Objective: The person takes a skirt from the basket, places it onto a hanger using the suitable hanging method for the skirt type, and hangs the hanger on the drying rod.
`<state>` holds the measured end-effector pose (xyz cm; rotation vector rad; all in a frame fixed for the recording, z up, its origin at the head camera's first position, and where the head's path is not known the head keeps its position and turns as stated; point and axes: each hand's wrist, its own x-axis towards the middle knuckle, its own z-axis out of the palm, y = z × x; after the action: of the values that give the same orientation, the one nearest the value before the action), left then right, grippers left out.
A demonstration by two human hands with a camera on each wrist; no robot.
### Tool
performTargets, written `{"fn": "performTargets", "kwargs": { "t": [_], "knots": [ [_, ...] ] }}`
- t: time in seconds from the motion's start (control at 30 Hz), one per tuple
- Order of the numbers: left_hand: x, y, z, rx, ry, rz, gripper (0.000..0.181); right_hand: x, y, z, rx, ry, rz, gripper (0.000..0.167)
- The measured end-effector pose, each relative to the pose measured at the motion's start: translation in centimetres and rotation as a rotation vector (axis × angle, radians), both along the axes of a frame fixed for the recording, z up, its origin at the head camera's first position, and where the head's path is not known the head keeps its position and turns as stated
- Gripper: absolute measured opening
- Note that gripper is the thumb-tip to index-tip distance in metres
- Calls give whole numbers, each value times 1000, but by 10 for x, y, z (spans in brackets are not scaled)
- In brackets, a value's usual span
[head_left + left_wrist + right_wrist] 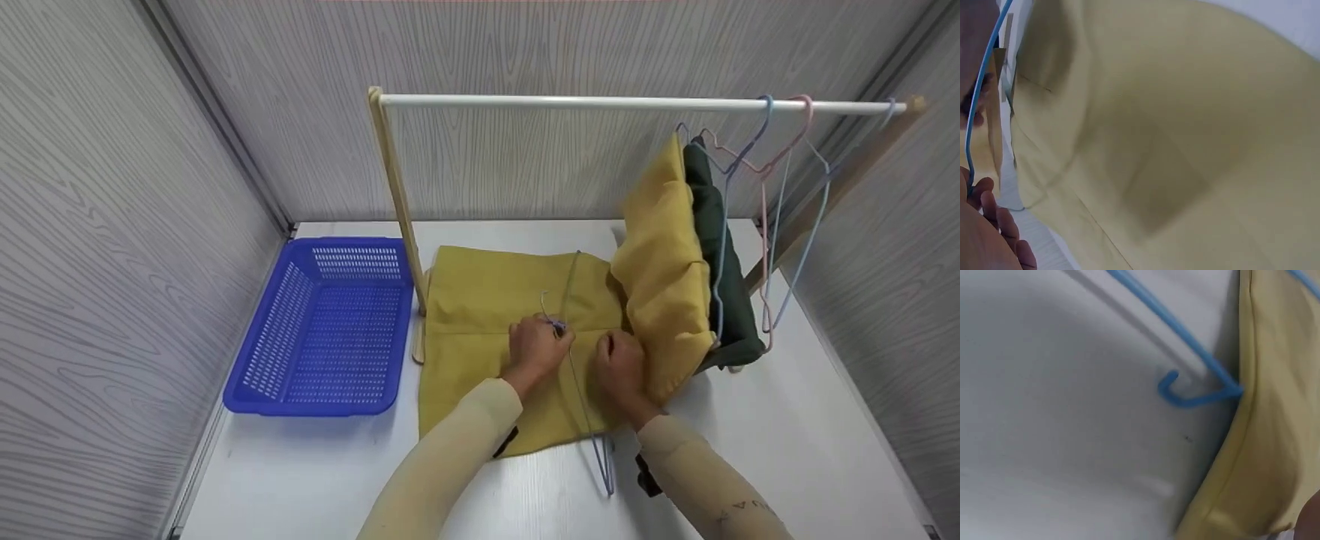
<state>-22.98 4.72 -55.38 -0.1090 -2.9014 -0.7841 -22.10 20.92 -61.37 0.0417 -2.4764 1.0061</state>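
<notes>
A mustard-yellow cloth lies spread flat on the white table, with a line running across its middle. On top of it is a thin blue clothes hanger, whose near end sticks out past the cloth's front edge. My left hand pinches the hanger near the base of its hook. At the cloth's right side, my right hand has curled fingers gripping the cloth's edge. In the right wrist view the hanger's small curled end shows beside the cloth's hem; only a sliver of that hand appears.
A blue plastic basket stands at the left. Over the table runs a rack's white rail on wooden legs. At its right hang a yellow cloth, a dark green cloth and several blue and pink hangers.
</notes>
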Motion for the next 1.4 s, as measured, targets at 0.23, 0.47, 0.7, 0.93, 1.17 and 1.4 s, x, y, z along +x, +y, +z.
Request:
{"fn": "performTargets", "kwargs": {
  "t": [0.23,0.47,0.7,0.93,1.17,1.4],
  "knots": [
    [5,14,-4,45,39,32,36,0,23,-47,188,-168,-71,23],
    [4,33,-8,27,185,94,38,-2,28,-53,347,-189,-72,23],
    [-3,29,-11,-91,375,63,41,-1,25,-53,361,-179,-75,24],
    [-10,15,-12,-164,415,54,40,1,23,-58,506,-65,-98,26],
    [-18,-7,-7,-162,361,64,34,1,22,-61,438,-79,-86,25],
    [-21,-26,-6,-164,354,84,30,3,22,-60,466,-94,-95,26]
  ]
}}
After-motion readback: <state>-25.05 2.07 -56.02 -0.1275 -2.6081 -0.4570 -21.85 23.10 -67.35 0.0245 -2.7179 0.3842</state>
